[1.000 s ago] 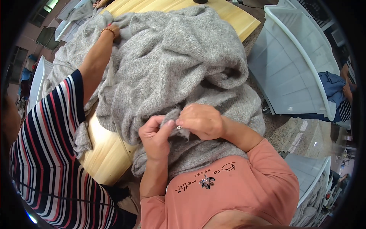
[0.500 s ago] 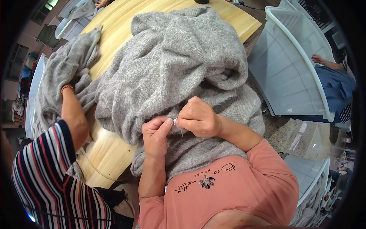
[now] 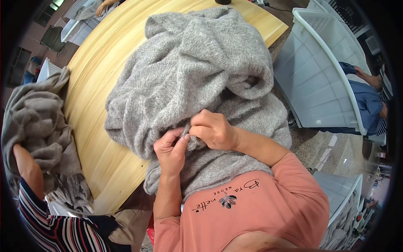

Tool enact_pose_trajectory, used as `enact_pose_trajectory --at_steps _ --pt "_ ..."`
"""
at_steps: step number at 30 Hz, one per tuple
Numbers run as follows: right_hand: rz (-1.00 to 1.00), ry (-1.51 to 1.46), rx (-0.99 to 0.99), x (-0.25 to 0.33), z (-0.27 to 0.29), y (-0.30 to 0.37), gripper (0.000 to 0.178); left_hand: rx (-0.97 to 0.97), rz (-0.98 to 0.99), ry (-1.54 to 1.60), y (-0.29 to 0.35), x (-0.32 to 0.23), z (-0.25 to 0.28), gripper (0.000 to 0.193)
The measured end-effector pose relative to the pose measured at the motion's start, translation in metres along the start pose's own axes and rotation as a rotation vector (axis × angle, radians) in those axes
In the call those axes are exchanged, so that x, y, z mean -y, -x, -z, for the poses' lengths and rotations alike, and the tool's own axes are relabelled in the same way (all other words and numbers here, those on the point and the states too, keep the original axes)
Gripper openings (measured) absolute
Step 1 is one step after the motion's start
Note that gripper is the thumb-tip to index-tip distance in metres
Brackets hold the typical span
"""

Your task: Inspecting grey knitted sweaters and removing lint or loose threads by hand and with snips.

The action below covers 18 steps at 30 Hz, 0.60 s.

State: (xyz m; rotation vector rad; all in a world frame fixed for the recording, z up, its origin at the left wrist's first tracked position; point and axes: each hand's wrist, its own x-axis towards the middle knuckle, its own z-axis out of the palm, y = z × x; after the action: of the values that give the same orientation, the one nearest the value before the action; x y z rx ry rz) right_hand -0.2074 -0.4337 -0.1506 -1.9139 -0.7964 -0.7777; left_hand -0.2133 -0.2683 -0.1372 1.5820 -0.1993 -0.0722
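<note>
A large heap of fuzzy grey knit fabric [image 3: 193,71] covers the middle of the table and spills over its near edge to my body. At the heap's near side, my left hand [image 3: 171,147] pinches a bit of the knit between thumb and fingers. Close against it, my right hand [image 3: 213,131] is closed on the same small part of the knit, fingers curled. The two hands almost touch. Whatever lies inside the right fingers is hidden.
The pale wooden table [image 3: 100,113] has a curved edge. At the left, a co-worker in a striped shirt [image 3: 54,231] handles another grey knit piece [image 3: 42,122]. A big pale plastic bin [image 3: 315,75] stands at the right, with a person beyond it. Another bin [image 3: 336,189] holds grey knits.
My right hand has shifted slightly left and down, covering the small light bit that showed between my fingertips. The co-worker has pulled their grey knit off the table toward the left.
</note>
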Motion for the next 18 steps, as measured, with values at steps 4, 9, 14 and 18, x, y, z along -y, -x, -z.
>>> enact_pose_trajectory --at_steps 4,9,14,18 --pt "-0.131 -0.172 0.073 -0.002 0.001 -0.001 0.015 -0.004 -0.050 -0.040 0.001 0.002 0.000 0.012" --pt "-0.321 -0.200 0.241 -0.006 0.003 -0.001 0.009 -0.080 -0.215 -0.259 0.001 0.003 -0.003 0.011" --pt "-0.306 -0.237 0.290 -0.009 0.006 0.000 0.006 -0.079 -0.399 -0.404 0.003 0.000 -0.007 0.011" --pt "-0.302 -0.296 0.159 -0.004 0.004 0.002 0.005 -0.116 -0.455 -0.435 0.004 -0.001 -0.012 0.011"
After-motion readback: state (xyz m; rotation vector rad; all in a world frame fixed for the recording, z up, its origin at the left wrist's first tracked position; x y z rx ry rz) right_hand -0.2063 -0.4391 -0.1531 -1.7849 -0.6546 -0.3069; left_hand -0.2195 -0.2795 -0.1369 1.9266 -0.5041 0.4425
